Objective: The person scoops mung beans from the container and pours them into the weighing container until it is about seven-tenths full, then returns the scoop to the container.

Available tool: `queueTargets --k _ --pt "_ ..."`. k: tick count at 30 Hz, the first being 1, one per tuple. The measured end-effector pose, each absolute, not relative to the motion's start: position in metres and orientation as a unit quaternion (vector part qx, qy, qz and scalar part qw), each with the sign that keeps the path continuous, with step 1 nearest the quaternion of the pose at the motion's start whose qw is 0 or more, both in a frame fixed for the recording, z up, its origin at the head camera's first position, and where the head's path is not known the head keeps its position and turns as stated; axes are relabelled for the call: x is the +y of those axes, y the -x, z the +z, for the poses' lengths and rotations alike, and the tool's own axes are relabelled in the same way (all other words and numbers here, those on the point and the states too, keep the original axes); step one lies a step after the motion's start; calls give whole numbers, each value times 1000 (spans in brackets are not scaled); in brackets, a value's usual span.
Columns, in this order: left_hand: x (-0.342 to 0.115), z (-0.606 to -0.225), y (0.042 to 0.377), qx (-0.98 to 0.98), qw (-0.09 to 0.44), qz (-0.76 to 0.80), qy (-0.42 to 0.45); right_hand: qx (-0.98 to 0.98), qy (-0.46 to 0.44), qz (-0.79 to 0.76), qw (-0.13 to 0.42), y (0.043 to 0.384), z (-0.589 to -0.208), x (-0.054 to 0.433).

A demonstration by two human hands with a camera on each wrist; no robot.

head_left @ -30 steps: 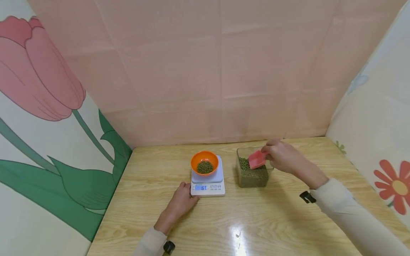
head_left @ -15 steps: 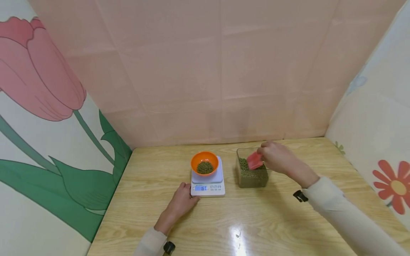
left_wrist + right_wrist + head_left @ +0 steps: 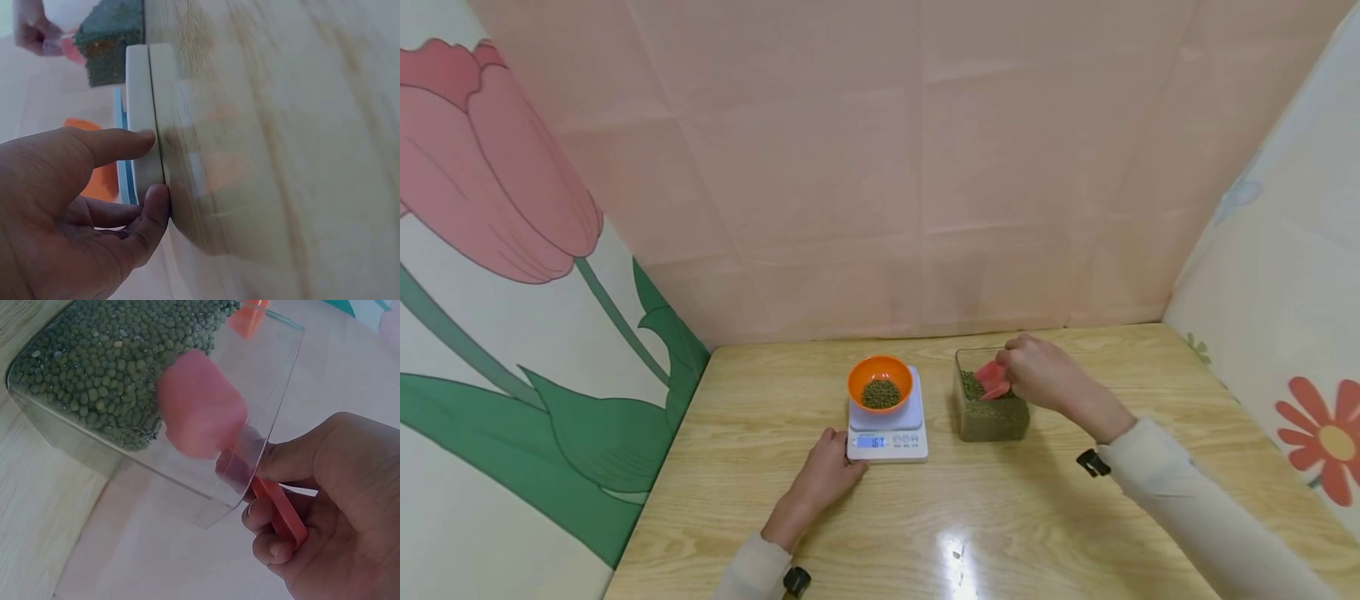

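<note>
- Head view: orange bowl point(image 3: 880, 368) sits on a white scale point(image 3: 887, 421), some green beans point(image 3: 881, 395) already inside (lit display point(image 3: 871, 442), digits too small to trust).
- Left hand point(image 3: 824, 475), at the scale's eight o'clock, pinches its corner.
- Right hand point(image 3: 1045, 373) grips a pink scoop point(image 3: 203, 406) inside the clear container point(image 3: 992, 426), three o'clock from the scale.
- Portioning seems partly done; plenty of container beans point(image 3: 103, 375) remain; scoop's load hidden.

Soft, even light across the room before me, a white glare on the near part of the table point(image 3: 752, 417), a diffuse shadow beside the right sleeve point(image 3: 1198, 500), both wrist views dimmer and greyer, beans point(image 3: 100, 378) fairly crisp in the right, far container point(image 3: 114, 37) blurred in the left.
</note>
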State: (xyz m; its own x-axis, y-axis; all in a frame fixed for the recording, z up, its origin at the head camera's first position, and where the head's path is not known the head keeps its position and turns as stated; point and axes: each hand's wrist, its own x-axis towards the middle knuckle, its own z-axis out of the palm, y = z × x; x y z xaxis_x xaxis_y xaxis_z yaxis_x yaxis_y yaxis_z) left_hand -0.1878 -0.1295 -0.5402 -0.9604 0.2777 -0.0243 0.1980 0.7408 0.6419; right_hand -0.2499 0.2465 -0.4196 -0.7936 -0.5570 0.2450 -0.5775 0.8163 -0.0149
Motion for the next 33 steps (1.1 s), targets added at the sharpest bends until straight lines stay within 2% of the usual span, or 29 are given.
queueTargets --k 33 --pt "-129 -541 188 934 58 329 -129 -944 -310 50 106 257 -433 238"
